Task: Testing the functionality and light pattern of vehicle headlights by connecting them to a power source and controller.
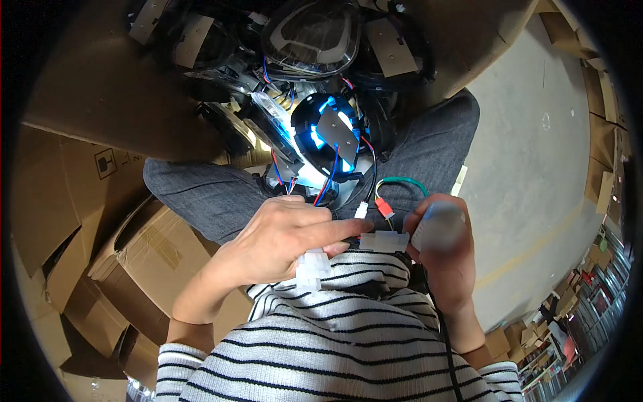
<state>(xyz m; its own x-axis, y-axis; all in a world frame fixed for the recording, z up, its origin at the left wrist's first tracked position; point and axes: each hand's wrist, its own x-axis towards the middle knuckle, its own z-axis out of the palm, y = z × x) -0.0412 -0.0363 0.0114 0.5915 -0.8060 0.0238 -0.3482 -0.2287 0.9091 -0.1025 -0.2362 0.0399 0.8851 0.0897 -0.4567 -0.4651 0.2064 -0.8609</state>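
My left hand (pixel 284 231) is curled, with its index finger stretched right towards a translucent white plastic piece (pixel 384 241). Another translucent white piece (pixel 313 268) shows at the hand's lower edge. What the curled fingers hold is hidden. My right hand (pixel 455 268) is closed around a whitish rounded object (pixel 439 228), too blurred to name. Between the hands are a red connector (pixel 384 208) on a green wire and a white connector (pixel 362 210). Above them a round black lamp unit (pixel 331 134) glows bluish white, its red and blue wires running down behind my left hand.
Several black lamp housings with clear covers (pixel 311 37) fill an open cardboard box (pixel 80 87) between my knees. Cardboard cartons (pixel 147 258) stand at the left. Grey floor (pixel 536 167) lies to the right. A black cable (pixel 447 342) runs down past my right forearm.
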